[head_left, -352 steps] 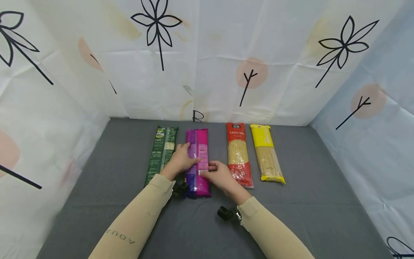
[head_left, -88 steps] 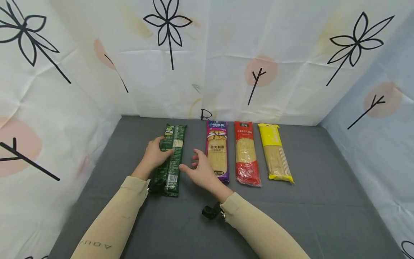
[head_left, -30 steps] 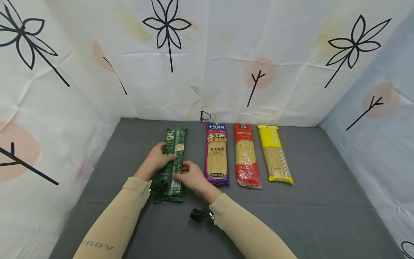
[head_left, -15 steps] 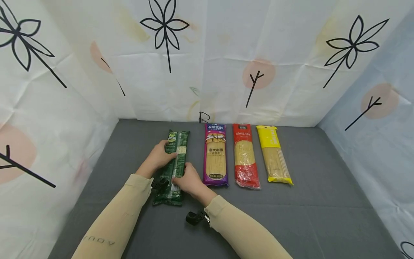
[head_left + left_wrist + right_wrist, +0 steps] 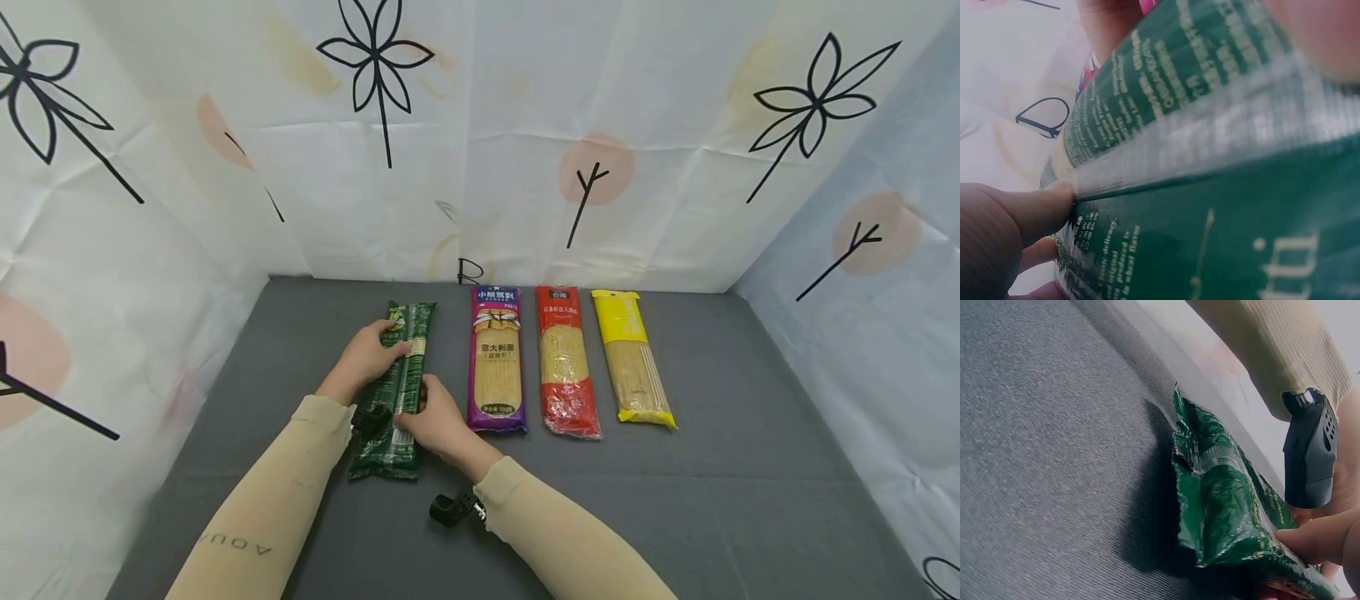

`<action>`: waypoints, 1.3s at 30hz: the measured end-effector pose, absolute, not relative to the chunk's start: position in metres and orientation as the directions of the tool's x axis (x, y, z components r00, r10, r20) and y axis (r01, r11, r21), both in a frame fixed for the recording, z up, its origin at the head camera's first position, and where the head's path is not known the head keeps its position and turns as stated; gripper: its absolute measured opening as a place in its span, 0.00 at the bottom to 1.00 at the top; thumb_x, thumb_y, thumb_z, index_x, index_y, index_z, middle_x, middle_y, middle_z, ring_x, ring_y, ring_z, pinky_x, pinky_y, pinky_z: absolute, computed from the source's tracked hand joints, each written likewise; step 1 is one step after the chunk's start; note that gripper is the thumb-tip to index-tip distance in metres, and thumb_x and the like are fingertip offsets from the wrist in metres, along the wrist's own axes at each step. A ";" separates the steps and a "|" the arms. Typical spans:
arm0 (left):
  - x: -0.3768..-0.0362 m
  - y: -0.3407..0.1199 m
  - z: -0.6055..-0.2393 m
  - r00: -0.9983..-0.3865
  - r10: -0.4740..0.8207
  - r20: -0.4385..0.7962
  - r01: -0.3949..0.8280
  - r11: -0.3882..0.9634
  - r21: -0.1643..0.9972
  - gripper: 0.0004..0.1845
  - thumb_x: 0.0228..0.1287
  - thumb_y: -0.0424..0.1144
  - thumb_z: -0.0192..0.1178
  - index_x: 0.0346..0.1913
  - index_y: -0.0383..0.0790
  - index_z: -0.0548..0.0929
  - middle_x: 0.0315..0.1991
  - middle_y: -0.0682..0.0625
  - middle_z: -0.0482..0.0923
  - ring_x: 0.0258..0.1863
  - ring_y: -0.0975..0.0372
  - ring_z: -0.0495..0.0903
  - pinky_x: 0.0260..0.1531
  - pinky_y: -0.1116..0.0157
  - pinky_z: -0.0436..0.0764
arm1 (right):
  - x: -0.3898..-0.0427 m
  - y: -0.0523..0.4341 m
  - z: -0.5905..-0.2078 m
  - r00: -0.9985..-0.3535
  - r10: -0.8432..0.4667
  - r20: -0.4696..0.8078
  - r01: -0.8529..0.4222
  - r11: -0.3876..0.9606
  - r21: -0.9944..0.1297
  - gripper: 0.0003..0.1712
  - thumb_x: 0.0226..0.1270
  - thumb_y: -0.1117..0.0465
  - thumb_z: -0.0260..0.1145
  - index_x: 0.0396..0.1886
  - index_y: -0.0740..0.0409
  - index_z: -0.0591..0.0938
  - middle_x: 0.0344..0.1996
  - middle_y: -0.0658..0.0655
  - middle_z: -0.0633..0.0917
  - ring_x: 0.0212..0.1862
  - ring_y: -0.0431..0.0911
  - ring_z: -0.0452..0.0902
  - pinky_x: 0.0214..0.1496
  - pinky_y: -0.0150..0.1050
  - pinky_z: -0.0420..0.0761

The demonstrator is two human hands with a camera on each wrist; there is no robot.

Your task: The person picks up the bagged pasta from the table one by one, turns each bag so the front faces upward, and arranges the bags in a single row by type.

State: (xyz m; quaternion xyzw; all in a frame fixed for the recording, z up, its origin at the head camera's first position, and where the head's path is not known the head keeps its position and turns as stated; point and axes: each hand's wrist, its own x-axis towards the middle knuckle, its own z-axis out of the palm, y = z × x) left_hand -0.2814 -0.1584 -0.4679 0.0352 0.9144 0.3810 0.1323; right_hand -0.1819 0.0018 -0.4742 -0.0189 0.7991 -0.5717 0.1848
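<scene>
A green spaghetti packet (image 5: 408, 375), back seam upward, is held in both hands at the left of the row. My left hand (image 5: 367, 360) grips its left edge, thumb over the printed back; in the left wrist view the thumb (image 5: 1047, 206) presses beside the clear seam strip. My right hand (image 5: 442, 421) pinches the lower right edge, with the thumb (image 5: 1313, 540) on top and fingers partly hidden underneath. In the right wrist view the packet's crimped end (image 5: 1188, 500) stands off the cloth above a dark shadow.
To the right lie a purple pasta packet (image 5: 497, 367), a red pasta packet (image 5: 567, 358) and a yellow-topped pasta packet (image 5: 633, 358), all windows up. Grey cloth (image 5: 750, 500) covers the table. Patterned white curtains (image 5: 517, 208) stand behind and at both sides.
The purple packet, earlier back side up in both hands, now lies front side up beside the red one. Both hands have moved left, taken hold of the green packet and raised it slightly.
</scene>
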 end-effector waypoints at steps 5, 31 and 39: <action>-0.276 -0.160 -0.465 -0.958 0.172 -0.232 -0.057 0.674 0.736 0.35 0.72 0.49 0.54 0.76 0.41 0.55 0.70 0.32 0.56 0.64 0.40 0.63 0.54 0.42 0.71 | -0.177 0.002 -0.472 -0.929 -0.260 -0.264 0.176 0.319 -0.931 0.46 0.64 0.62 0.68 0.76 0.60 0.54 0.67 0.62 0.65 0.65 0.53 0.64 0.57 0.50 0.74; -0.252 -0.152 -0.429 -0.978 0.141 -0.152 -0.062 0.502 0.863 0.39 0.71 0.53 0.54 0.77 0.48 0.50 0.71 0.34 0.52 0.66 0.41 0.60 0.55 0.43 0.70 | -0.176 0.019 -0.456 -0.944 -0.320 -0.083 0.018 0.201 -0.979 0.41 0.70 0.66 0.55 0.77 0.49 0.49 0.75 0.59 0.53 0.74 0.48 0.49 0.70 0.50 0.59; -0.246 -0.147 -0.405 -0.971 0.146 -0.190 -0.083 0.536 0.840 0.37 0.74 0.56 0.45 0.78 0.45 0.47 0.65 0.36 0.61 0.59 0.45 0.69 0.52 0.46 0.73 | -0.167 0.018 -0.442 -0.944 -0.330 -0.002 -0.123 0.354 -0.927 0.40 0.72 0.65 0.55 0.77 0.44 0.48 0.72 0.61 0.61 0.68 0.51 0.63 0.37 0.44 0.77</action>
